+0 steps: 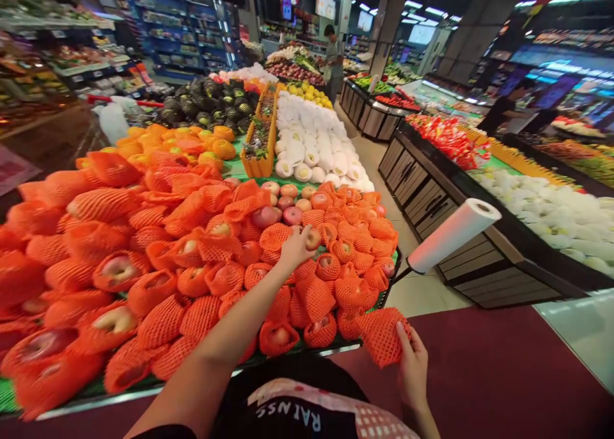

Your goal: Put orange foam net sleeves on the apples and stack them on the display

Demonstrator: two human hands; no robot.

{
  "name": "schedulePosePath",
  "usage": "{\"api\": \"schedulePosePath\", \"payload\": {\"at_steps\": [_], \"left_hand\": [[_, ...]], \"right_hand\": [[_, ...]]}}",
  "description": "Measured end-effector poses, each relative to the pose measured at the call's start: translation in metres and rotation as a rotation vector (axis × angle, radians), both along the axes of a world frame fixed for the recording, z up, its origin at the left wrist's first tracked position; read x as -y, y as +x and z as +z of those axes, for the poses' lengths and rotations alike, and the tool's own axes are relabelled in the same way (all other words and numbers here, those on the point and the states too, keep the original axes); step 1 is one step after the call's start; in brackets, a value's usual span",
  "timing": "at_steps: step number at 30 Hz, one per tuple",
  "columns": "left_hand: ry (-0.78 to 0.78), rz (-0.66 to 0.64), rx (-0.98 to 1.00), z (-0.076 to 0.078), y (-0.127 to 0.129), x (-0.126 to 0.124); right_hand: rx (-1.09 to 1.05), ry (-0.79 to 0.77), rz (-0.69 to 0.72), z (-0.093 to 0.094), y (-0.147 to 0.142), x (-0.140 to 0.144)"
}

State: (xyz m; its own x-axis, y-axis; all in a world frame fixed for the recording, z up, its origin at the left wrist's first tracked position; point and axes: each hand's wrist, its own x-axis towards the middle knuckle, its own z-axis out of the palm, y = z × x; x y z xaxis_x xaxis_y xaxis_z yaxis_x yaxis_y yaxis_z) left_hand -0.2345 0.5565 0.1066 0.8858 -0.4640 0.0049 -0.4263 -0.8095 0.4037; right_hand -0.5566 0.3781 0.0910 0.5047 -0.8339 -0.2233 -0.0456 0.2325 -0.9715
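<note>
My left hand (296,247) is stretched out over the fruit pile, its fingers closed around a bare apple (313,239). Low on the right, past the display's front edge, my right hand (413,362) grips an orange foam net (384,336) between thumb and fingers; no fruit shows inside it. Many apples in the same orange nets (196,317) lie heaped around my left arm. Just beyond my left hand, several bare apples (292,215) sit among the netted ones.
A roll of plastic bags (453,234) stands on a post at the display's right corner. Behind the apples lie oranges (211,148), dark green fruit (208,103), a yellow divider (261,132) and white-wrapped fruit (316,138). A person (333,61) stands farther back; another stall (432,202) is on the right.
</note>
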Motion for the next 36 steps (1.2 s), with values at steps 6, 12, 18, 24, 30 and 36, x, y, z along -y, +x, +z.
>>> {"api": "schedulePosePath", "payload": {"at_steps": [6,12,18,24,30,36], "left_hand": [[-0.876,0.05,-0.151,0.017,-0.049,-0.058],[-1.39,0.337,-0.886,0.002,-0.111,-0.076],[-1.601,0.355,-1.026,-0.012,-0.144,-0.082],[-1.423,0.101,-1.147,-0.02,-0.162,-0.081],[-1.216,-0.111,-1.233,-0.024,-0.16,-0.076],[-1.009,-0.153,-1.283,-0.022,-0.159,-0.087]], "right_hand": [[-0.101,-0.38,0.494,-0.001,0.046,-0.012],[0.042,-0.345,1.284,0.029,0.102,-0.061],[0.224,-0.636,1.425,0.056,0.141,-0.091],[0.219,-0.571,1.126,0.049,0.134,-0.079],[0.083,-0.36,1.027,0.042,0.124,-0.065],[-0.034,-0.13,1.094,0.046,0.135,-0.067]]}}
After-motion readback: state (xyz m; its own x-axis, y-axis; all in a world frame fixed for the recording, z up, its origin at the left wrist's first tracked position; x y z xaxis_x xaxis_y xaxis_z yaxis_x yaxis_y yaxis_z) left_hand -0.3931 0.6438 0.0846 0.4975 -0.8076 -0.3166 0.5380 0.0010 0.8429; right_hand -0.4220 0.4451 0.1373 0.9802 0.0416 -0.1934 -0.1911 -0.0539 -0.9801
